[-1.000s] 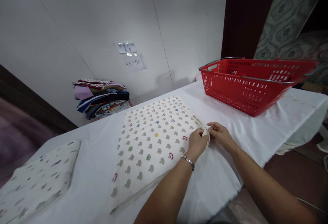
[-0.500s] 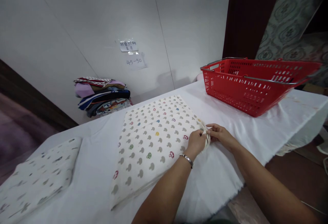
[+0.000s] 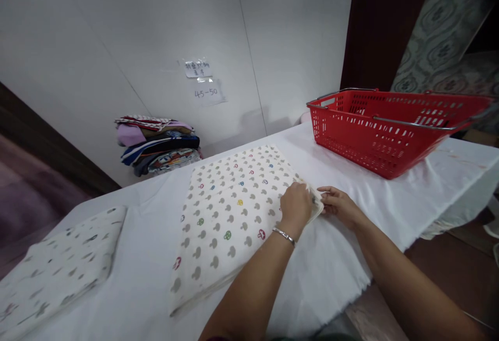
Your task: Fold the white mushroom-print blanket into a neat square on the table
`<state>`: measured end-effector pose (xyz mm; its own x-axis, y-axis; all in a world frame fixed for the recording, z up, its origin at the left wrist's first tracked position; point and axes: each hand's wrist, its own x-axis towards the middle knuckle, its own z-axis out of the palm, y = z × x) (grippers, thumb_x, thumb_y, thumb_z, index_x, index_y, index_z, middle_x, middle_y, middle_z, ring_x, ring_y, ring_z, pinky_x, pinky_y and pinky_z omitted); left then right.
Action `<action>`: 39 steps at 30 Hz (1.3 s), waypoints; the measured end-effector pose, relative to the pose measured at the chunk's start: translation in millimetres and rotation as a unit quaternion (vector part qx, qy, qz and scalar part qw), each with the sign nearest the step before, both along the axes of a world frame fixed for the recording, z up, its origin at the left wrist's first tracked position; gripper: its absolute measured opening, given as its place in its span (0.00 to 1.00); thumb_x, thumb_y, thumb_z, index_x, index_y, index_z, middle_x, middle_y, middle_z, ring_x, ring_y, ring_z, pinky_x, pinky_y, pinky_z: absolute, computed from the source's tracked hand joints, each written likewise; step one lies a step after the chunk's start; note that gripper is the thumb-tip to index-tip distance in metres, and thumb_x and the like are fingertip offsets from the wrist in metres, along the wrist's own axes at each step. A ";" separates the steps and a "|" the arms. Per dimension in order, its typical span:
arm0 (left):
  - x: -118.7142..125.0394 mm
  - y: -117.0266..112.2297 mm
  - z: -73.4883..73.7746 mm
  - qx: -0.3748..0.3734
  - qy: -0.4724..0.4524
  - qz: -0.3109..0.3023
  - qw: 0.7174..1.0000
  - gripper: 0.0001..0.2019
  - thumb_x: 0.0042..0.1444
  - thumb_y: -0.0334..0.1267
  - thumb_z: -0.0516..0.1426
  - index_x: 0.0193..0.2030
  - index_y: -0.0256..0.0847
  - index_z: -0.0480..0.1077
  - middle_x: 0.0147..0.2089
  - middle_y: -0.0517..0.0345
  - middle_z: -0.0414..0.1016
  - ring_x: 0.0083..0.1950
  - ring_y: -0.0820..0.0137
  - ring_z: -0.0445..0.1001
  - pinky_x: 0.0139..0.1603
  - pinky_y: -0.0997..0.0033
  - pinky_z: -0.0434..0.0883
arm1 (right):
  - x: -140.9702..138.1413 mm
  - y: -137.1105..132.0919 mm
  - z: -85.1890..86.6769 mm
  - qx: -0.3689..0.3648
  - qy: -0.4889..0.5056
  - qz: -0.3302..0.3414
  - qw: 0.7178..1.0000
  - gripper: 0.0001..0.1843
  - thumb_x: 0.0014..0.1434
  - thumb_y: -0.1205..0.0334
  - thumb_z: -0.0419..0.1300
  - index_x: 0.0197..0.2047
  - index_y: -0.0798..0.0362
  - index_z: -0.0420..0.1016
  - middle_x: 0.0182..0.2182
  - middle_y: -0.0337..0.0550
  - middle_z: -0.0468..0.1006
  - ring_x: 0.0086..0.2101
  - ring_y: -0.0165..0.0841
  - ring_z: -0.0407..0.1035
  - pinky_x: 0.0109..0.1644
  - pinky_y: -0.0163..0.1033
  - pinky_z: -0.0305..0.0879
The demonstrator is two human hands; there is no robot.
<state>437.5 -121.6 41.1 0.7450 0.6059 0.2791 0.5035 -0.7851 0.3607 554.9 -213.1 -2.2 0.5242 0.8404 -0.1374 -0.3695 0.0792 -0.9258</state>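
A folded cream cloth [image 3: 230,221] printed with grey and coloured mushrooms lies flat on the table in front of me. My left hand [image 3: 296,205], with a silver bracelet at the wrist, is curled round the layered right edge of this cloth. Just to its right, my right hand [image 3: 340,207] pinches the outer corner of the same edge, its fingertips partly hidden behind the fabric. Between the two hands the layers are slightly lifted and bent.
A second folded white printed cloth [image 3: 74,265] lies at the left. At the back right stands a red basket [image 3: 362,143] with metal handles. A pile of folded textiles [image 3: 158,143] sits by the wall, below taped paper signs [image 3: 206,93]. White fabric [image 3: 144,252] covers the table.
My left hand has shifted slightly up and left and curled further over the edge. The cloth layers between my hands are spread wider toward the right hand.
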 end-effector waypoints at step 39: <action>-11.3 -27.3 -37.3 -0.116 -0.002 -0.083 0.990 0.20 0.55 0.35 0.51 0.55 0.42 0.56 0.47 0.53 0.71 0.45 0.64 0.70 0.44 0.65 0.67 | 1.1 -1.1 -8.4 -0.058 -0.061 0.012 0.996 0.23 0.48 0.58 0.66 0.47 0.51 0.66 0.28 0.38 0.74 0.26 0.28 0.69 0.28 0.32 0.67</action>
